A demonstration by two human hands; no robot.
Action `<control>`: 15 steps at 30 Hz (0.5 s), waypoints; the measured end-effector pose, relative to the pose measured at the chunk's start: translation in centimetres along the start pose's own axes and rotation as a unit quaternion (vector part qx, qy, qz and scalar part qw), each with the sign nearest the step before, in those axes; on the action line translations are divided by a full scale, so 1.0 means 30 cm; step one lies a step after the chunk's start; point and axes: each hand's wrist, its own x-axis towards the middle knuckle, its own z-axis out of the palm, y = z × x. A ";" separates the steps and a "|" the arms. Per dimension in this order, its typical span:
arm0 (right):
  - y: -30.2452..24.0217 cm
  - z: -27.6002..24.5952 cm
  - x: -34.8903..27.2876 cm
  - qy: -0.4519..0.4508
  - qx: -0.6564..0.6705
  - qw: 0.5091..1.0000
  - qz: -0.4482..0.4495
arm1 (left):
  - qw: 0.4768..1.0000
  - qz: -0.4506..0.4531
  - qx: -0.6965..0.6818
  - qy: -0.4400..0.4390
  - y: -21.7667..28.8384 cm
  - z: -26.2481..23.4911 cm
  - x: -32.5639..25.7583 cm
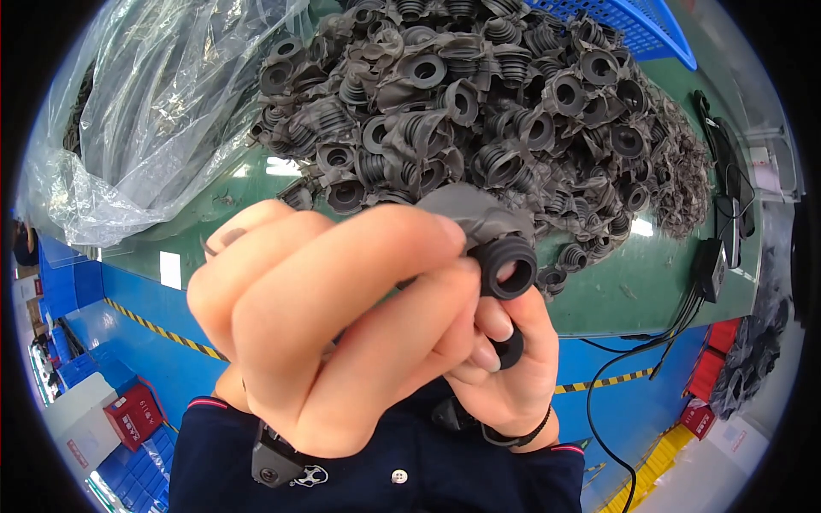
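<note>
Close in front of me, my left hand [342, 299] is closed, with thumb and forefinger pinching at a black rubber bellows boot [513, 265]. A thin grey rubber flap [466, 209] spreads from the boot behind those fingertips. From the right, my right hand [522, 368] grips the boot, and a fingertip shows through its round opening. Another black rubber ring [510, 349] sits in the right palm; whether it belongs to the same boot I cannot tell. Just beyond the hands lies a large heap of similar boots [428, 128], many with thin flaps attached.
The heap lies on a green table [633, 299]. A clear plastic bag [162, 128] covers the far left, and a blue basket [658, 30] stands at the far right. Thin scraps [684, 188] pile beside the heap. A black adapter [711, 265] and cables lie along the right edge.
</note>
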 end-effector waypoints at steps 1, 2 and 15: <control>0.003 0.001 0.001 0.005 -0.009 1.000 -0.007 | 1.000 0.000 0.003 0.000 0.000 -0.011 0.008; 0.009 -0.006 0.000 0.003 -0.010 1.000 -0.004 | 0.999 0.012 0.010 -0.041 0.000 -0.028 0.021; -0.026 0.004 0.004 -0.055 0.106 0.990 0.069 | 0.615 -0.449 -0.640 -0.102 -0.066 -0.015 0.041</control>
